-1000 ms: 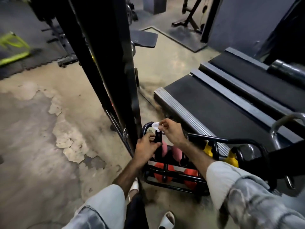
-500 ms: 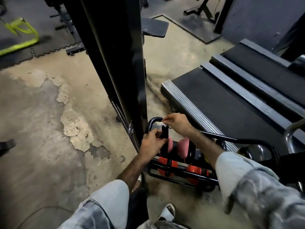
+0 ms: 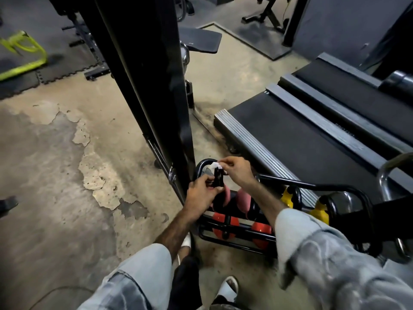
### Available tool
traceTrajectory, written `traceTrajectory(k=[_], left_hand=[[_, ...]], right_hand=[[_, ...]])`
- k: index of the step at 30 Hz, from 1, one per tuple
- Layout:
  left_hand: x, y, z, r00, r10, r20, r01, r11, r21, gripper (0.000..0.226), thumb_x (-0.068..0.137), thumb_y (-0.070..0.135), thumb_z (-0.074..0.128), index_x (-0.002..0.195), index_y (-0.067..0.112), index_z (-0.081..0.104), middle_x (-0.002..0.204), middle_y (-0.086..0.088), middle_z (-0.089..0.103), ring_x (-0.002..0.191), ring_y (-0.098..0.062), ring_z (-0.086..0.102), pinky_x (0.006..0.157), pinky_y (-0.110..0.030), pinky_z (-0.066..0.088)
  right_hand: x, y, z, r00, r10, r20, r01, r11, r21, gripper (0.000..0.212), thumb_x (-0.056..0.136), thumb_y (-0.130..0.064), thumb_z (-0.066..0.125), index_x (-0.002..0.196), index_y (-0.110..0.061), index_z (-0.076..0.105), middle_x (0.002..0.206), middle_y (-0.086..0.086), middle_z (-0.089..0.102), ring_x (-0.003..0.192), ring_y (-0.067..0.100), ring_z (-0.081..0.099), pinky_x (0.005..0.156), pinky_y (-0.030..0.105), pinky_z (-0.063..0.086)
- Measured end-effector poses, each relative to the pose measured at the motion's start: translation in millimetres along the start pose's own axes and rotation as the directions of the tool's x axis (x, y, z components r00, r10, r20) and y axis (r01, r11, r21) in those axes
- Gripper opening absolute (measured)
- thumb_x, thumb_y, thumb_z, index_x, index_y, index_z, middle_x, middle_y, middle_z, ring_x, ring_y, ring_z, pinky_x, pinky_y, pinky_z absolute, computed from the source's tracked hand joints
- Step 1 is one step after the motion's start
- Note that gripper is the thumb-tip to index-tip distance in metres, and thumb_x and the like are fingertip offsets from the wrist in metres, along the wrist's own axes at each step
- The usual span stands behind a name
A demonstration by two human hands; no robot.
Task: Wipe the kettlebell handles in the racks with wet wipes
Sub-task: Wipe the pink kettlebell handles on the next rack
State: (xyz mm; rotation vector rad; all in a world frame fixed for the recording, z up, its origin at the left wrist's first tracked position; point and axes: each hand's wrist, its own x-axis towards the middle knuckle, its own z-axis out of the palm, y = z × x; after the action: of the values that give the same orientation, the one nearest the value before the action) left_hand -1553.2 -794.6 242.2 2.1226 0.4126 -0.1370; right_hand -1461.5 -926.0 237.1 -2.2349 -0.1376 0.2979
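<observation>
The low black rack [image 3: 312,189] is reached from above, its pink, orange and yellow kettlebells lying below and to the right of both hands. The step in hand is judged to be the wiping of the black kettlebell handle [image 3: 218,179] at the rack's left end; it is best done with the handle steadied from below and the wipe wrapped round and drawn along the whole loop. The left hand [image 3: 202,194] is curled on the handle's lower part, wrist bent down. The right hand [image 3: 238,172], just above and right, pinches the white wet wipe [image 3: 216,164] against the handle's top.
</observation>
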Motion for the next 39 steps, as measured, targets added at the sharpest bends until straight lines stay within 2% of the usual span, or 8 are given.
traceTrajectory(k=[2, 8, 16, 27, 30, 33, 36, 39], left_hand=[[0, 1, -1, 1.000, -0.014, 0.003, 0.014, 1.000, -0.015, 0.043, 0.072, 0.032, 0.079, 0.111, 0.019, 0.065, 0.102, 0.003, 0.069, 0.095, -0.009, 0.065, 0.089, -0.020, 0.049], [-2, 4, -6, 0.999, -0.006, 0.039, 0.007, 0.999, -0.040, 0.031, 0.077, 0.022, 0.076, 0.106, 0.014, 0.067, 0.098, -0.001, 0.071, 0.090, -0.011, 0.065, 0.079, -0.029, 0.057], [3, 6, -9, 0.981, 0.003, 0.193, 0.019, 0.993, -0.116, 0.031, 0.086, -0.002, 0.062, 0.114, 0.011, 0.062, 0.100, -0.008, 0.067, 0.078, -0.013, 0.067, 0.061, -0.027, 0.060], [11, 23, -16, 0.881, 0.426, 0.205, -0.459, 0.874, 0.159, 0.029, 0.073, -0.003, 0.052, 0.099, -0.001, 0.064, 0.095, -0.002, 0.053, 0.076, -0.003, 0.050, 0.068, -0.009, 0.042], [25, 29, -15, 0.903, 0.323, 0.284, -0.383, 0.904, 0.191, 0.021, 0.073, -0.013, 0.051, 0.073, 0.006, 0.062, 0.080, -0.006, 0.058, 0.070, -0.007, 0.054, 0.067, -0.027, 0.048], [32, 34, -15, 0.927, 0.203, 0.316, -0.286, 0.926, 0.246, 0.028, 0.084, -0.017, 0.047, 0.075, 0.005, 0.061, 0.057, 0.010, 0.058, 0.045, 0.005, 0.053, 0.044, -0.006, 0.040], [29, 37, -18, 0.915, 0.222, 0.336, -0.322, 0.904, 0.280, 0.028, 0.083, -0.011, 0.056, 0.109, -0.005, 0.067, 0.094, -0.006, 0.071, 0.087, -0.011, 0.066, 0.053, 0.002, 0.038], [29, 37, -19, 0.913, 0.241, 0.328, -0.338, 0.898, 0.283, 0.030, 0.079, -0.005, 0.065, 0.109, -0.002, 0.068, 0.111, -0.016, 0.069, 0.096, -0.013, 0.062, 0.063, -0.005, 0.037]], right_hand=[[4, 5, 6, 0.992, 0.122, -0.023, -0.120, 0.988, 0.094, 0.017, 0.087, -0.024, 0.068, 0.100, -0.017, 0.077, 0.090, 0.000, 0.076, 0.088, 0.013, 0.070, 0.088, 0.030, 0.055], [-60, 10, 15, 0.982, 0.092, -0.165, -0.047, 0.965, 0.258, 0.008, 0.084, -0.012, 0.072, 0.090, -0.016, 0.075, 0.083, -0.009, 0.071, 0.072, -0.008, 0.062, 0.077, 0.019, 0.053], [-59, 2, 20, 0.938, 0.180, -0.295, -0.083, 0.946, 0.313, 0.010, 0.083, -0.017, 0.073, 0.092, -0.019, 0.077, 0.091, -0.008, 0.074, 0.084, 0.000, 0.064, 0.084, 0.016, 0.047], [-109, 6, 51, 0.889, 0.204, -0.410, -0.084, 0.953, 0.292, 0.012, 0.084, -0.012, 0.072, 0.094, -0.018, 0.075, 0.086, -0.014, 0.070, 0.078, -0.004, 0.062, 0.073, 0.003, 0.043], [-106, 5, 55, 0.868, 0.200, -0.453, -0.062, 0.951, 0.301, 0.012, 0.085, -0.011, 0.071, 0.094, -0.017, 0.075, 0.090, -0.011, 0.072, 0.082, -0.001, 0.064, 0.074, 0.004, 0.044], [-123, 12, 67, 0.863, 0.214, -0.458, -0.081, 0.953, 0.291, 0.014, 0.084, -0.011, 0.071, 0.094, -0.020, 0.074, 0.092, -0.011, 0.071, 0.085, 0.000, 0.065, 0.078, 0.011, 0.049], [-145, 20, 81, 0.864, 0.250, -0.437, -0.132, 0.950, 0.282, 0.013, 0.083, -0.011, 0.073, 0.093, -0.020, 0.073, 0.092, -0.009, 0.071, 0.087, 0.001, 0.065, 0.081, 0.019, 0.054], [-137, 16, 77, 0.840, 0.239, -0.486, -0.103, 0.951, 0.290, 0.014, 0.082, -0.009, 0.072, 0.093, -0.018, 0.074, 0.093, -0.007, 0.073, 0.086, 0.002, 0.066, 0.081, 0.021, 0.055]])
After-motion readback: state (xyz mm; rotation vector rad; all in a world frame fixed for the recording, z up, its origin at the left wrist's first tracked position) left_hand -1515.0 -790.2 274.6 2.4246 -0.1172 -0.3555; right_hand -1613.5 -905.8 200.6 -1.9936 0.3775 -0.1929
